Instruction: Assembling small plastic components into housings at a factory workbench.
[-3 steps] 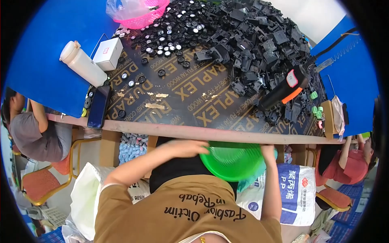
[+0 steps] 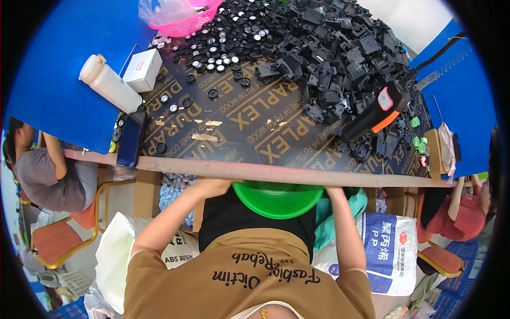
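Note:
A round green plastic basin [image 2: 279, 203] is held over my lap, just under the table's front edge, which hides its far side. My left hand [image 2: 217, 187] is closed on its left rim. At the right rim is my right hand [image 2: 334, 192], closed on it, with its fingertips mostly hidden below the table edge. Black electric screwdriver [image 2: 374, 114] with an orange trigger hangs above the right of the table. Beneath it spreads a heap of black plastic parts [image 2: 324, 58].
Small black wheels [image 2: 212, 53] lie beside a pink basket [image 2: 186, 24]. A white bottle [image 2: 109, 85], a white box [image 2: 142, 70] and a phone [image 2: 130, 139] stand or lie at left. Sacks [image 2: 390, 255] flank my legs. Other people sit at both sides.
The green basin has shifted left and toward the table, showing less of its inside. My left hand has moved left and now grips its rim; my right hand has moved slightly left with it.

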Tool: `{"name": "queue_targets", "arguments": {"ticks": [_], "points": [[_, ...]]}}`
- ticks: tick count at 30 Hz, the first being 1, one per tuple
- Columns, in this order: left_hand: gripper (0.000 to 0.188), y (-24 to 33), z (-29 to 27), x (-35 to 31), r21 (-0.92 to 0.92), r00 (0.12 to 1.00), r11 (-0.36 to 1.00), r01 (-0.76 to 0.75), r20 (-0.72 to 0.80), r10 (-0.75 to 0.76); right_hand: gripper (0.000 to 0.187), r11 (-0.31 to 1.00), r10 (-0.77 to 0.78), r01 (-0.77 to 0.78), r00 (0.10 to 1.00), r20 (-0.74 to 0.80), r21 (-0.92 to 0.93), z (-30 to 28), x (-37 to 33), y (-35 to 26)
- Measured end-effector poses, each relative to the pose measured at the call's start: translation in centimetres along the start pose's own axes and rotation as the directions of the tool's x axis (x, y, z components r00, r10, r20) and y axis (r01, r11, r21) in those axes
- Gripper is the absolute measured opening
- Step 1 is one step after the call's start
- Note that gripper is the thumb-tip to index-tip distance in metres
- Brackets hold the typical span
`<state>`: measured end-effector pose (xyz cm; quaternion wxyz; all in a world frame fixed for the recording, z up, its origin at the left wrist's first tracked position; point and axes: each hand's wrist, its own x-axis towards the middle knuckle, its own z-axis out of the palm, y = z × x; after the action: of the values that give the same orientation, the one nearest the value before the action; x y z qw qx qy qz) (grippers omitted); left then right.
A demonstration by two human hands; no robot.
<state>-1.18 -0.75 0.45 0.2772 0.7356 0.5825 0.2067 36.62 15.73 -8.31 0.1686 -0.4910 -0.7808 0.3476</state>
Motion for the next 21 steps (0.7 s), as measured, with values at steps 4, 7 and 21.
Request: {"name": "queue_targets", "arguments": {"ticks": [4,7,21], "points": [[0.035,-0.8,-1.4,-5.5,-0.225,0.959,0.968,0.113,-0.232,-0.166,0.029,0.993,0.113,-0.107,0.974,0.195,-0.044,0.1,0.1,-11.9],[0.033,1.8,-1.1,-6.3,-0.216,0.93,0.976,-0.033,-0.365,-0.05,0.024,0.997,0.005,-0.012,0.995,0.097,0.079,0.5,-2.3,-13.9],[0.016,3.6,1.8,-5.7,-0.102,0.641,0.994,0.026,-0.762,-0.095,0.008,0.893,-0.352,0.323,0.935,-0.039,-0.315,-9.5,-4.7,-24.9]]}}
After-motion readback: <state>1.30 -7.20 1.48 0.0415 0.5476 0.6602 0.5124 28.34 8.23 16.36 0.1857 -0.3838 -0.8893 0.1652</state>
